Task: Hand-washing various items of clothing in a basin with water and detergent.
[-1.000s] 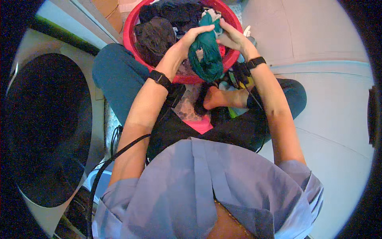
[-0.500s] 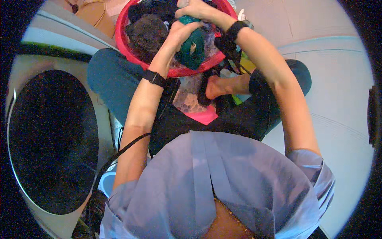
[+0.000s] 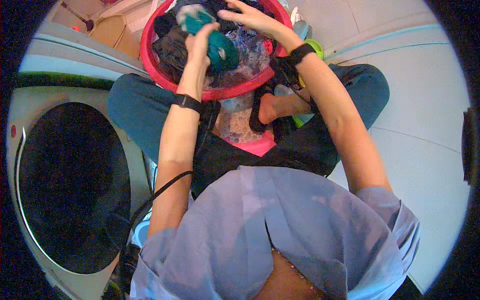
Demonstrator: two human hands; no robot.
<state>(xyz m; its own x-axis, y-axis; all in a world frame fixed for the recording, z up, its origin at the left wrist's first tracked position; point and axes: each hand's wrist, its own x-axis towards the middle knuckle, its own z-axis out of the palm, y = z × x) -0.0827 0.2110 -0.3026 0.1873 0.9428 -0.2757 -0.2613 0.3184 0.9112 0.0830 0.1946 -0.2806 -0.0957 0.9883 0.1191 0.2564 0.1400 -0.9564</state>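
Observation:
A wide red basin (image 3: 225,93) stands beyond my folded legs, with dark wet clothes (image 3: 170,50) and soapy water in it. Over the basin my left hand (image 3: 199,44) is closed round a bunched green cloth (image 3: 222,54), thumb on top. A whitish-grey piece (image 3: 188,12) shows at the cloth's far end; whether it belongs to the cloth I cannot tell. To the right of the cloth, my right hand (image 3: 252,19) is held above the dark clothes, fingers apart and holding nothing. Each wrist wears a black strap.
At the left is an appliance with a round dark door (image 3: 75,187). A light-blue container (image 3: 141,232) sits beside my left arm. Yellow-green dishes (image 3: 314,47) stand right of the basin. A brownish bag-like object (image 3: 109,34) is at the far left. Pale floor tiles (image 3: 420,115) extend right.
My right hand has let go at the cloth's far end and its fingers have spread. My left hand has moved left with the green cloth, and the whitish piece now shows.

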